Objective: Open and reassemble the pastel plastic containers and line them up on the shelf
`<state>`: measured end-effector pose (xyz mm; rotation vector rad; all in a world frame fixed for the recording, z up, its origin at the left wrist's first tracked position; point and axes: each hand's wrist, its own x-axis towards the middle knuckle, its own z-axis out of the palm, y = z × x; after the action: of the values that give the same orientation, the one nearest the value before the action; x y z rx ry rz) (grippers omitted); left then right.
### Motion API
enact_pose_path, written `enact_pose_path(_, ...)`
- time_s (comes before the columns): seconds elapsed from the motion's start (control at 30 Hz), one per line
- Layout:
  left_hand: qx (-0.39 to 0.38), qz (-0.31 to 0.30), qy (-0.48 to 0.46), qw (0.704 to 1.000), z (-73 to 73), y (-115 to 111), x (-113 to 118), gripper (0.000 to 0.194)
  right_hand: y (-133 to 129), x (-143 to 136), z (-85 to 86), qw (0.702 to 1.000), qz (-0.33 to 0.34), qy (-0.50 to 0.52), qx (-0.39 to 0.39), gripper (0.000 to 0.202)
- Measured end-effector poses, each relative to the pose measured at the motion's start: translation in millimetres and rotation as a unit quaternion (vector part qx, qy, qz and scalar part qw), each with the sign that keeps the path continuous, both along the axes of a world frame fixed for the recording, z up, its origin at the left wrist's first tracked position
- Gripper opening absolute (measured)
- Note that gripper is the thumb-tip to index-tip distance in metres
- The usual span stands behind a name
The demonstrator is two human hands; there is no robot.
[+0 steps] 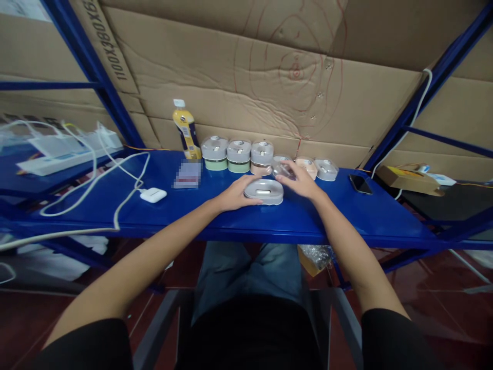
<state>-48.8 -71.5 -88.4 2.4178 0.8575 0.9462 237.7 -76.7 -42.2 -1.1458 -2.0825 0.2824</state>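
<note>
Landmark = grey oval container [264, 192], flat on the blue table [185, 213], near its front edge. Left hand [235, 195] is on the container's left side, thumb along the near side, other fingers reaching around the far side, so it's gripped between them. Right hand [301, 181] is just right and behind it, fingers curved around a clear piece [284, 170]; exact fingertip contact on the far side is hidden, can't tell. Behind the container and to its left: two green-based tubs [239, 155], side by side. Directly behind: pink-based tub [262, 157]. Behind right, past the right hand: peach tub [307, 167], then pale grey tub [326, 169]. Yellow-labelled bottle [187, 131] stands upright, back left of it. Pixelated packet [188, 174] and white earbud case [153, 195] lie to its left, phone [361, 184] well to its right, open cardboard box [410, 181] farther right.
</note>
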Motion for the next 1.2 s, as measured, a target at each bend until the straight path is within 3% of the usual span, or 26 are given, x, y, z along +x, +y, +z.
enact_pose_path(0.07, 0.004, -0.018, 0.024, 1.000, 0.4, -1.6, 0.8, 0.063, 6.2, 14.6, 0.0, 0.998, -0.056, 0.024, -0.017, 0.071)
enact_pose_path(0.13, 0.002, -0.019, 0.034, 0.999, 1.8, -3.3, 2.5, 0.051, 11.1, 23.5, -1.6, 0.996, -0.083, 0.032, -0.032, 0.070)
enact_pose_path(0.27, 0.014, 0.020, 0.013, 1.000, 6.4, -0.7, -0.3, 0.050, 14.5, 26.1, -4.4, 0.994, -0.093, 0.041, -0.036, 0.071)
enact_pose_path(0.4, 0.019, 0.106, -0.008, 0.994, 7.5, 12.7, -19.1, 0.054, 13.1, 24.7, -3.2, 0.995, -0.085, 0.037, -0.033, 0.066)
enact_pose_path(0.53, -0.003, 0.202, 0.017, 0.979, 3.2, 25.3, -41.0, 0.056, 13.5, 26.0, -2.3, 0.996, -0.072, 0.017, -0.045, 0.066)
enact_pose_path(0.63, -0.021, 0.221, 0.042, 0.974, 1.0, 28.0, -47.3, 0.053, 14.5, 25.7, -3.8, 0.996, -0.070, 0.017, -0.044, 0.068)
enact_pose_path(0.73, -0.001, 0.196, 0.024, 0.980, 2.2, 23.5, -42.5, 0.051, 12.8, 22.2, -5.7, 0.997, -0.069, 0.024, -0.034, 0.070)
enact_pose_path(0.83, 0.046, 0.129, -0.013, 0.991, 4.4, 13.3, -29.4, 0.054, 7.4, 14.0, -6.4, 0.999, -0.019, 0.040, 0.003, 0.072)
enact_pose_path(1.03, 0.016, 0.039, -0.039, 0.998, -2.0, 2.9, -2.4, 0.103, -0.9, -13.5, -6.1, 0.991, 0.131, 0.012, 0.024, 0.074)
enact_pose_path(1.2, -0.017, 0.030, -0.058, 0.998, -8.4, 9.0, 2.2, 0.119, 4.2, -25.6, -6.8, 0.988, 0.153, -0.024, 0.024, 0.073)
